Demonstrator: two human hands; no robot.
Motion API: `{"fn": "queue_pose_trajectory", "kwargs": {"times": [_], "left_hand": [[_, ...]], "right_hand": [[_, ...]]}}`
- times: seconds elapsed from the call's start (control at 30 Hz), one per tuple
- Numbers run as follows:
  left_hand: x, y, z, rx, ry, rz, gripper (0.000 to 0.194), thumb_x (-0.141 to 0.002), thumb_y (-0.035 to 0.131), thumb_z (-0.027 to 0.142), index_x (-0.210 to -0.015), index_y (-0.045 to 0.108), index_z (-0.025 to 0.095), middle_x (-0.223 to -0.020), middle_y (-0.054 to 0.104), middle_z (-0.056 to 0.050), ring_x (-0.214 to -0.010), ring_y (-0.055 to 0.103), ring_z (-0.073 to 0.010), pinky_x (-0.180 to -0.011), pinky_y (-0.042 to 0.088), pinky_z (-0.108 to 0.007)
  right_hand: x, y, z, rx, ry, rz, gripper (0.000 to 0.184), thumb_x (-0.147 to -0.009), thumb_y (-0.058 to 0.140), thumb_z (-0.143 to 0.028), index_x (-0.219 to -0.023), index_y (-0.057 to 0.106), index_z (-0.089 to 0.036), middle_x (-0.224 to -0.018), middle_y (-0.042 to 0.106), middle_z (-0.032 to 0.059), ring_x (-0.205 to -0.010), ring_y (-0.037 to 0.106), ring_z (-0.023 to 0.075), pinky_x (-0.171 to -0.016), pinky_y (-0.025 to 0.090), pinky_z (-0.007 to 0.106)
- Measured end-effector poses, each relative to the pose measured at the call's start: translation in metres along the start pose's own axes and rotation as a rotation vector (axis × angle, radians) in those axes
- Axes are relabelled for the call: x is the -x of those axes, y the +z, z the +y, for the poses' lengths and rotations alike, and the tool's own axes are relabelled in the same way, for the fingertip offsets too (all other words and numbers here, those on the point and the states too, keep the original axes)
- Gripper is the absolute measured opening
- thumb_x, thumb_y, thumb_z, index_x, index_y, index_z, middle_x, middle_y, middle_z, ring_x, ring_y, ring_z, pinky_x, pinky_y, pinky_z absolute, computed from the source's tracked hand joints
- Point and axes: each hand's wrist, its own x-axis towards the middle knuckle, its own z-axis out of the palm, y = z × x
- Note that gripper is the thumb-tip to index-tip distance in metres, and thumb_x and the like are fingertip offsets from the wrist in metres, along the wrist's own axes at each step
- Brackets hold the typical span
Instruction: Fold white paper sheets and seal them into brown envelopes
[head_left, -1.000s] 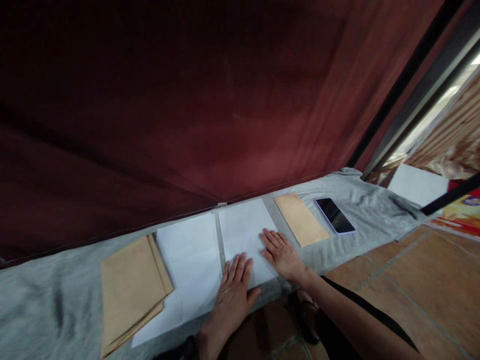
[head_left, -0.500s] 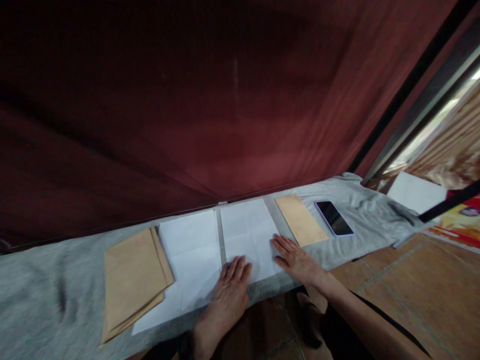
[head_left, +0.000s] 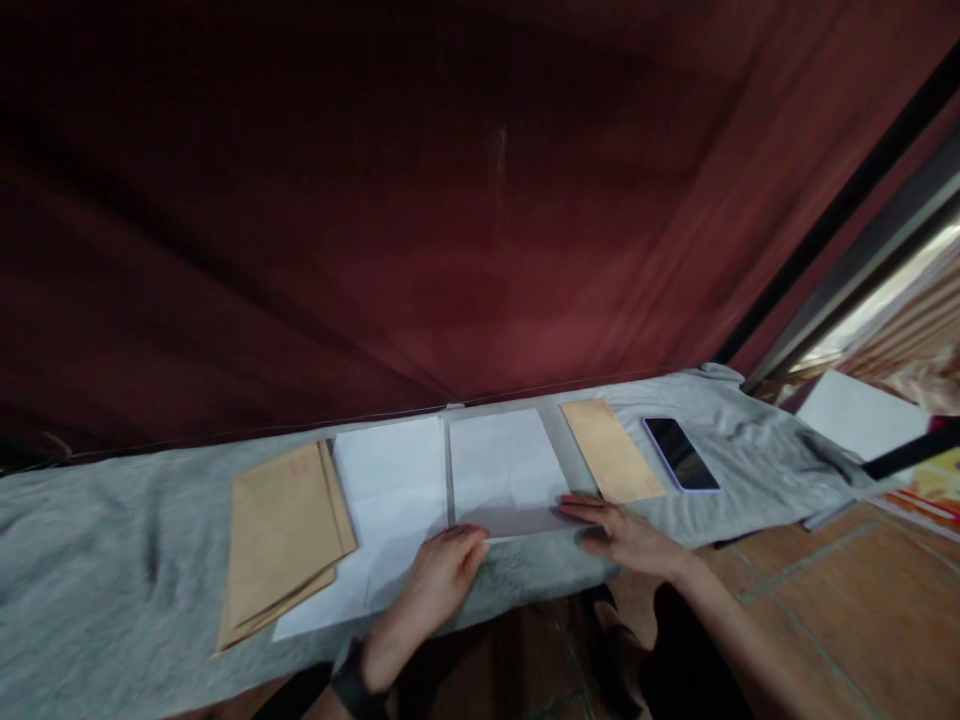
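Observation:
A white sheet of paper (head_left: 510, 460) with faint creases lies in front of me, its near edge bent up a little. My left hand (head_left: 446, 570) has its fingers curled in and pinches that edge near the left corner. At the right near corner, my right hand (head_left: 622, 535) touches the sheet with stretched fingers, its thumb apart. Another white sheet (head_left: 390, 500) lies just to the left. Several brown envelopes (head_left: 281, 530) are stacked partly over it. To the right of the bent sheet lies a single tan envelope (head_left: 611, 450).
A phone with a purple case (head_left: 681, 455) lies farther right on the grey cloth (head_left: 150, 560) covering the narrow surface. Dark red fabric (head_left: 465, 250) hangs right behind it. A dark pole (head_left: 832, 220) slants down at the right, above the tiled floor (head_left: 847, 590).
My left hand has gone from lying flat on the sheet to pinching its near edge, which has bent up. My right hand has slid nearer the corner. The view has shifted slightly.

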Motion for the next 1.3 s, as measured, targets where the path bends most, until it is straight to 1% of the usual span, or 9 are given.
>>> {"fn": "queue_pose_trajectory", "kwargs": {"times": [0.13, 0.27, 0.37, 0.47, 0.57, 0.67, 0.87, 1.13, 1.3], "left_hand": [[0.005, -0.012, 0.000, 0.266, -0.040, -0.115, 0.027, -0.094, 0.052, 0.037, -0.098, 0.074, 0.023, -0.096, 0.076, -0.005, -0.090, 0.069, -0.0202, -0.081, 0.052, -0.026], [0.002, -0.022, -0.011, 0.432, -0.069, -0.073, 0.046, -0.081, 0.068, 0.033, -0.126, 0.066, 0.023, -0.123, 0.071, -0.006, -0.109, 0.065, -0.0242, -0.092, 0.051, -0.031], [-0.007, -0.022, -0.019, 0.405, -0.077, -0.024, 0.037, -0.081, 0.065, 0.031, -0.116, 0.072, 0.022, -0.117, 0.074, -0.006, -0.108, 0.065, -0.0254, -0.094, 0.051, -0.034], [-0.017, -0.016, -0.023, 0.347, -0.143, -0.003, 0.025, -0.082, 0.061, 0.035, -0.095, 0.077, 0.020, -0.097, 0.077, -0.006, -0.090, 0.068, -0.0247, -0.083, 0.052, -0.032], [-0.024, -0.012, -0.023, 0.376, -0.248, 0.039, 0.029, -0.082, 0.059, 0.041, -0.084, 0.076, 0.017, -0.077, 0.074, -0.004, -0.076, 0.067, -0.0232, -0.070, 0.051, -0.030], [-0.030, -0.011, -0.025, 0.443, -0.307, 0.089, 0.031, -0.078, 0.061, 0.044, -0.081, 0.074, 0.016, -0.071, 0.070, -0.003, -0.074, 0.064, -0.0227, -0.067, 0.049, -0.030], [-0.041, -0.007, -0.034, 0.468, -0.355, 0.140, 0.034, -0.077, 0.059, 0.050, -0.071, 0.067, 0.017, -0.066, 0.063, -0.001, -0.068, 0.058, -0.0192, -0.062, 0.043, -0.027], [-0.056, -0.001, -0.035, 0.304, -0.354, 0.325, 0.035, -0.084, 0.052, 0.051, -0.072, 0.062, 0.020, -0.066, 0.059, 0.000, -0.067, 0.055, -0.0168, -0.064, 0.041, -0.027], [-0.063, -0.003, -0.034, 0.579, -0.367, 0.235, 0.040, -0.078, 0.062, 0.056, -0.084, 0.066, 0.017, -0.077, 0.069, -0.003, -0.075, 0.063, -0.0200, -0.068, 0.047, -0.030]], "right_hand": [[-0.004, -0.002, 0.002, -0.216, 0.019, 0.076, 0.034, -0.091, 0.055, -0.046, -0.103, 0.078, -0.025, -0.110, 0.075, 0.0052, -0.105, 0.067, 0.0259, -0.096, 0.051, 0.039], [-0.005, -0.001, 0.006, -0.368, 0.165, 0.160, 0.041, -0.084, 0.062, -0.057, -0.077, 0.077, -0.020, -0.074, 0.072, 0.0021, -0.070, 0.064, 0.0201, -0.069, 0.052, 0.031], [-0.007, -0.003, 0.005, -0.476, 0.184, 0.168, 0.044, -0.083, 0.061, -0.059, -0.089, 0.077, -0.018, -0.080, 0.073, 0.0019, -0.074, 0.063, 0.0195, -0.073, 0.051, 0.031], [-0.014, -0.003, 0.003, -0.523, 0.155, 0.194, 0.043, -0.084, 0.060, -0.058, -0.094, 0.075, -0.018, -0.088, 0.073, 0.0032, -0.084, 0.064, 0.0216, -0.079, 0.051, 0.033], [-0.025, -0.001, 0.004, -0.538, 0.141, 0.264, 0.043, -0.086, 0.057, -0.058, -0.094, 0.072, -0.019, -0.088, 0.072, 0.0033, -0.086, 0.064, 0.0220, -0.079, 0.051, 0.033], [-0.035, 0.002, 0.009, -0.506, 0.131, 0.336, 0.043, -0.085, 0.056, -0.059, -0.095, 0.068, -0.019, -0.084, 0.069, 0.0024, -0.081, 0.061, 0.0204, -0.075, 0.050, 0.031], [-0.049, 0.007, 0.015, -0.414, 0.185, 0.498, 0.043, -0.083, 0.055, -0.061, -0.067, 0.054, -0.022, -0.061, 0.051, -0.0032, -0.059, 0.046, 0.0139, -0.055, 0.038, 0.026], [-0.071, 0.016, 0.017, -0.348, 0.252, 0.676, 0.045, -0.084, 0.049, -0.064, -0.070, 0.055, -0.022, -0.059, 0.043, -0.0042, -0.057, 0.040, 0.0134, -0.052, 0.030, 0.026], [-0.077, 0.011, 0.008, -0.383, 0.249, 0.746, 0.046, -0.083, 0.052, -0.065, -0.067, 0.053, -0.022, -0.059, 0.044, -0.0043, -0.057, 0.039, 0.0132, -0.053, 0.030, 0.026]]}}
